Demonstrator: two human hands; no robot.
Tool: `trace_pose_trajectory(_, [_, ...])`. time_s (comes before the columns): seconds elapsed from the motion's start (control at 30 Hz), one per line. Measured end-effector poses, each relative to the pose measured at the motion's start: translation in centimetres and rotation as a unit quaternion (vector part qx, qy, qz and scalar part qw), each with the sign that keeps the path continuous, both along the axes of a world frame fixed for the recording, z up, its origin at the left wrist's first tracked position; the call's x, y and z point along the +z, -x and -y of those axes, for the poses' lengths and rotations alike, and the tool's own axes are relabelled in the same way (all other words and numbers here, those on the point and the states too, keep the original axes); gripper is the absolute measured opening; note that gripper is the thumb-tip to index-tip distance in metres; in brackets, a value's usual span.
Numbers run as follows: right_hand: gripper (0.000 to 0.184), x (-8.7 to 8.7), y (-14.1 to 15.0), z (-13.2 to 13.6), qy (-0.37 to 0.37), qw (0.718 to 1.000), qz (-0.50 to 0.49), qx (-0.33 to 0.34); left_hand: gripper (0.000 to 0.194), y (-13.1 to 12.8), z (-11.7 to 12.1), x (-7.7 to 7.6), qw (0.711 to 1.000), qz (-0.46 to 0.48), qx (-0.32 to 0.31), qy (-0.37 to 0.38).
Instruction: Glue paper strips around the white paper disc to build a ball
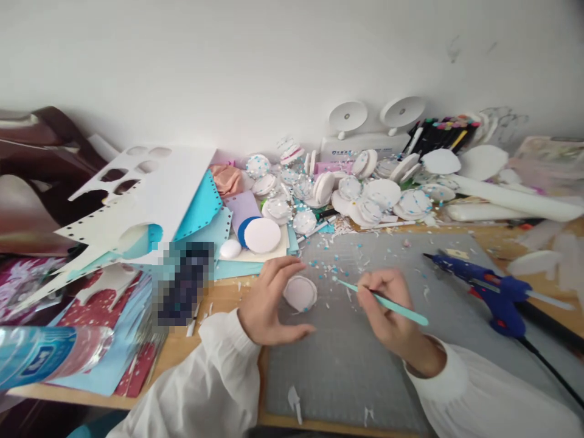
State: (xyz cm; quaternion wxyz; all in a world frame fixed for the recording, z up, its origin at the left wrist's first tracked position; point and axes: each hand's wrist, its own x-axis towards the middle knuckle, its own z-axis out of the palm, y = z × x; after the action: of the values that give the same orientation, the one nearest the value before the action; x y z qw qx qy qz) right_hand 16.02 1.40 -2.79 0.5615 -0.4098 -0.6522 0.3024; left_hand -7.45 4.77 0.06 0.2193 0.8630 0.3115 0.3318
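Tweezers point(404, 310), turquoise and slender, are held in the right hand point(387, 325), whose grip is narrow, thumb and fingers closed about the shaft; the tip points left, toward the round white disc point(300, 294) but apart from it. The disc lies flat near the left edge of the grey cutting mat point(337, 377). The left hand point(269, 304) curves around its left side with a wide grip, thumb and fingers spread; whether the fingers touch the rim cannot be told. Small blue and white beads point(335, 267) are scattered on the mat beyond the disc, with paper scraps point(295, 403) near its front edge. A blue glue gun point(497, 298) lies on its side at the right, nozzle toward the left. Behind the mat, a heap of white discs point(278, 210), many trimmed with blue beads, covers the back of the wooden table point(223, 292). At the left are perforated sheets with round cut-outs point(159, 182) and, nearer, a clear plastic bottle point(50, 356) with a blue label.
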Motion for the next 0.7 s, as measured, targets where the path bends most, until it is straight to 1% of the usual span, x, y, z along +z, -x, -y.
trace_pose_trajectory(0.03, [0.013,0.0,0.0,-0.1,0.022,0.999,-0.022,0.007,0.093,0.0,-0.3,-0.6,0.999,-0.036,-0.012,0.016])
trace_pose_trajectory(0.07, [0.012,0.1,0.0,-0.1,0.037,0.998,-0.039,0.014,0.097,0.0,-0.5,-1.1,0.997,-0.064,-0.021,0.030])
trace_pose_trajectory(0.1, [0.011,0.2,0.0,-0.2,0.051,0.997,-0.051,0.020,0.098,-0.1,-0.6,-1.6,0.995,-0.086,-0.029,0.042])
trace_pose_trajectory(0.13, [0.010,0.3,0.0,-0.2,0.066,0.996,-0.059,0.027,0.094,-0.3,-0.6,-1.9,0.993,-0.098,-0.033,0.054])
trace_pose_trajectory(0.2, [0.010,0.4,0.0,-0.1,0.092,0.992,-0.072,0.040,0.080,-0.5,-0.5,-2.3,0.992,-0.096,-0.033,0.075])
trace_pose_trajectory(0.27, [0.011,0.7,0.0,0.1,0.115,0.988,-0.090,0.055,0.069,-0.6,-0.3,-2.3,0.993,-0.068,-0.027,0.098])
trace_pose_trajectory(0.3, [0.011,0.8,0.0,0.2,0.124,0.985,-0.101,0.064,0.067,-0.6,-0.2,-2.3,0.992,-0.044,-0.023,0.112])
trace_pose_trajectory(0.43, [0.012,1.4,0.1,1.0,0.141,0.975,-0.138,0.101,0.069,-0.5,0.3,-2.4,0.982,0.075,-0.016,0.171])
trace_pose_trajectory(0.53, [0.012,2.0,0.3,1.6,0.171,0.969,-0.135,0.115,0.074,-0.5,0.5,-2.6,0.980,0.109,-0.022,0.165])
trace_pose_trajectory(0.6, [0.012,2.2,0.4,1.9,0.183,0.967,-0.123,0.124,0.077,-0.5,0.5,-2.8,0.984,0.102,-0.019,0.142])
trace_pose_trajectory(0.7, [0.012,2.3,0.4,2.1,0.181,0.968,-0.109,0.137,0.080,-0.5,0.5,-2.8,0.991,0.088,-0.021,0.096])
